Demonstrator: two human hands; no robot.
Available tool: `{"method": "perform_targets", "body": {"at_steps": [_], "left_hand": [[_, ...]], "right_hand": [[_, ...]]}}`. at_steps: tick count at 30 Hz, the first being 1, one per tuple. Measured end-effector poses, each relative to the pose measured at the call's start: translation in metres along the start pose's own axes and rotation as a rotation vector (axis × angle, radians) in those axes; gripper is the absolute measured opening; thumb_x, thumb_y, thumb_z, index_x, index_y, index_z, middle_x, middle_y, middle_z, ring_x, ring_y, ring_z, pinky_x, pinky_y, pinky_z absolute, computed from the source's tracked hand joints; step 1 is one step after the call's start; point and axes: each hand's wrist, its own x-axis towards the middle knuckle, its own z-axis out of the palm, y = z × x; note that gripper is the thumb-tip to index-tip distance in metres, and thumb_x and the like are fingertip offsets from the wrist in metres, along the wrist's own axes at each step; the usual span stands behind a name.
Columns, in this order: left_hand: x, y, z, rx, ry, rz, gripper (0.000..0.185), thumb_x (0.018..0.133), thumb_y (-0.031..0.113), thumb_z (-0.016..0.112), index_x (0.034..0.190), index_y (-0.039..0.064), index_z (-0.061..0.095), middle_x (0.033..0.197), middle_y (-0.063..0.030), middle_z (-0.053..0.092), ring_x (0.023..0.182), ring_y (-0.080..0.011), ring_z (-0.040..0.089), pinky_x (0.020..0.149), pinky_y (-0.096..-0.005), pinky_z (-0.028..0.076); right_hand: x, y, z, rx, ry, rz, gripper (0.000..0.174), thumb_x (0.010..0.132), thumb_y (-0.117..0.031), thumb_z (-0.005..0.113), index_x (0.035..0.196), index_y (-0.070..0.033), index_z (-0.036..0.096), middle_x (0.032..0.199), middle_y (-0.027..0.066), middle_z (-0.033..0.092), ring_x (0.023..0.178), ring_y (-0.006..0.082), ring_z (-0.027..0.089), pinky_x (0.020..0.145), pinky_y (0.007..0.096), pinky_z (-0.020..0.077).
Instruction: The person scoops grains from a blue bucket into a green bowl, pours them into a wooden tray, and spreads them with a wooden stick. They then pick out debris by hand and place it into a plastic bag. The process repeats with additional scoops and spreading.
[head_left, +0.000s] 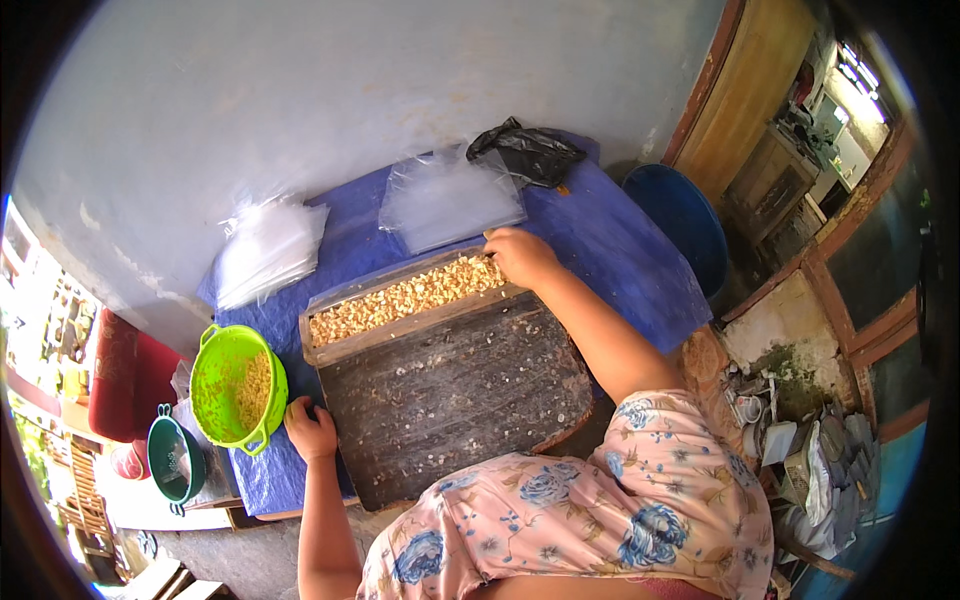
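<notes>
A long wooden trough (390, 341) filled with pale, chopped, bean-like pieces (405, 299) lies along the far edge of a dark, worn wooden board (457, 390). My right hand (521, 256) is at the trough's right end, fingers bent over its far corner. My left hand (310, 429) rests curled beside the board's left edge, close to a lime green colander (217, 382) that holds more of the pieces; its palm side is hidden. Small pale bits are scattered over the board.
Clear plastic bags lie in a left stack (270, 251) and a middle stack (454, 199) on the blue tarpaulin (622, 247), with a black plastic bag (525, 154) behind. A dark green strainer (174, 459) stands at left, a blue tub (679, 225) at right. A wall borders the far side.
</notes>
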Motion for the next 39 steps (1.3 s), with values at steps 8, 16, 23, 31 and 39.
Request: {"method": "perform_targets", "body": {"at_steps": [8,16,23,31,39], "left_hand": [[0.0,0.0,-0.001,-0.002,-0.013,-0.017,0.018,0.073,0.008,0.056,0.089,0.002,0.056,0.089,-0.016,0.057,0.087,-0.0367,0.053,0.079,-0.0457,0.042],[0.0,-0.001,0.001,-0.013,-0.014,-0.022,0.018,0.073,0.008,0.056,0.09,0.002,0.056,0.088,-0.0157,0.057,0.087,-0.0363,0.053,0.079,-0.0452,0.042],[-0.001,-0.001,0.001,-0.015,-0.013,-0.031,0.019,0.072,0.008,0.057,0.091,0.003,0.056,0.089,-0.0154,0.057,0.087,-0.0361,0.053,0.079,-0.0449,0.042],[-0.001,-0.001,0.0,-0.01,-0.019,-0.045,0.02,0.072,0.009,0.057,0.092,0.004,0.056,0.09,-0.0153,0.058,0.089,-0.0361,0.053,0.08,-0.0449,0.042],[0.0,0.003,-0.001,0.006,-0.004,-0.032,0.019,0.072,0.009,0.057,0.09,0.003,0.055,0.088,-0.0151,0.058,0.087,-0.0362,0.054,0.08,-0.0451,0.042]], "right_hand": [[-0.064,0.021,-0.01,-0.014,-0.196,0.333,0.034,0.075,-0.018,0.07,0.105,-0.007,0.057,0.102,0.015,0.062,0.092,0.0333,0.06,0.078,0.0426,0.0492],[-0.067,0.032,0.001,-0.008,-0.047,0.34,0.033,0.076,-0.017,0.069,0.106,-0.007,0.061,0.093,0.0144,0.06,0.09,0.034,0.06,0.077,0.0432,0.0493],[-0.04,0.038,0.004,0.003,-0.076,0.063,0.014,0.073,-0.01,0.07,0.087,-0.008,0.071,0.087,0.0116,0.06,0.085,0.0298,0.06,0.076,0.0392,0.0491],[-0.018,0.038,-0.012,-0.072,-0.407,0.155,0.017,0.074,-0.002,0.06,0.083,-0.011,0.072,0.093,0.0126,0.064,0.089,0.0298,0.062,0.078,0.0399,0.05],[0.024,0.011,0.03,0.09,-0.302,-0.362,0.028,0.073,-0.009,0.065,0.102,-0.009,0.069,0.119,0.0116,0.061,0.11,0.0273,0.057,0.094,0.0362,0.0449]]}}
